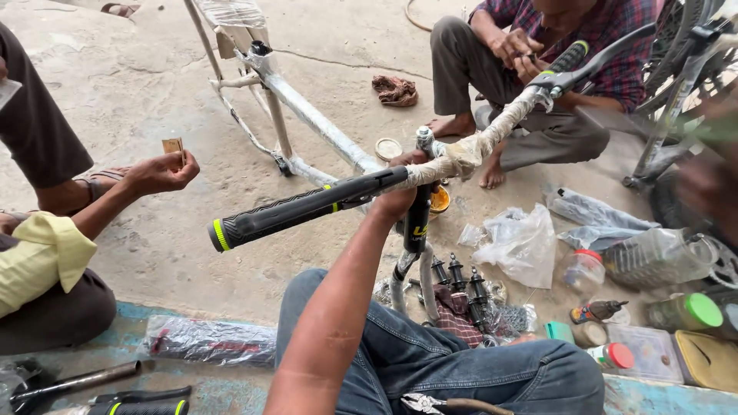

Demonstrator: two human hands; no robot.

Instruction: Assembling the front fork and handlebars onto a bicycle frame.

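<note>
Left hand point(400, 196) up at the middle of the handlebar point(430, 169), fingers curled over the bar and stem point(419, 219) and holding there; fingertips hidden behind the bar. Forearm runs from lower centre up to it. Right hand blurred at the right edge point(703, 180), near a wheel point(692, 46); cannot tell how its fingers stand or whether they hold anything.

Handlebar wrapped in plastic film either side of the fingers. Black grip point(288, 211) with yellow-green end ring sticks out left of the fingers; second grip point(569, 58) far up right. Frame point(307, 115), also wrapped, lies on the concrete beyond the fingers.

Below the fingers: fork legs point(411, 280), black axles point(457, 277), plastic bag point(519, 246). Pliers point(430, 403) on the person's jeans.

Other people: one seated across, hands point(519, 46) at the far grip; one at left, hand point(161, 173) pinching a small brown card point(174, 146).
</note>
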